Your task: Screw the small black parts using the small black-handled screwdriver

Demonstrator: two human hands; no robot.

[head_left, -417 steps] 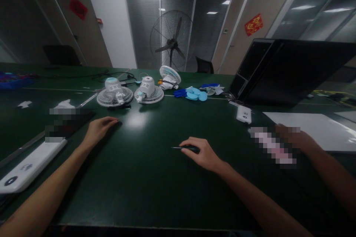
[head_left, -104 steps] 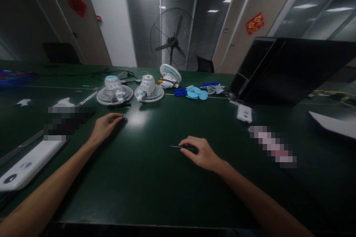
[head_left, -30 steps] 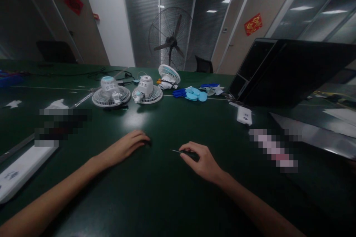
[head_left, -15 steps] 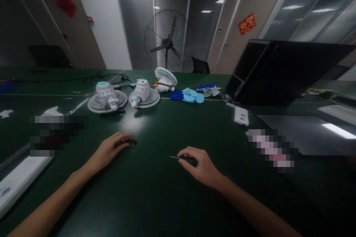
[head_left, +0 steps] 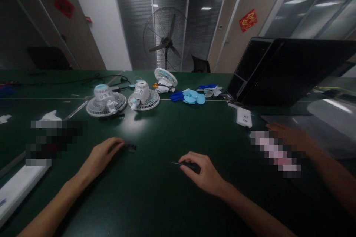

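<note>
My right hand [head_left: 203, 170] is closed around the dark handle of a small screwdriver [head_left: 190, 166], whose thin metal tip points left over the green table [head_left: 150, 200]. Just left of a little group of small dark parts [head_left: 130, 147], my left hand [head_left: 105, 152] rests low at the table with nothing seen in it, its fingers slightly curved and a gap between them and the thumb. The small parts are too dark to make out one by one.
Three white fan heads [head_left: 106, 102] stand farther back. Blue gloves and light-blue discs [head_left: 191, 96] lie right of them. A white device [head_left: 244, 117] lies before a large black monitor [head_left: 289, 70]. Another person's hand [head_left: 289, 137] reaches in from the right. A long white box [head_left: 22, 189] is at left.
My left hand has drawn back left from the small dark parts. My right hand, with the screwdriver, sits slightly lower in view. Another person's arm and a pale translucent sheet have appeared at the right.
</note>
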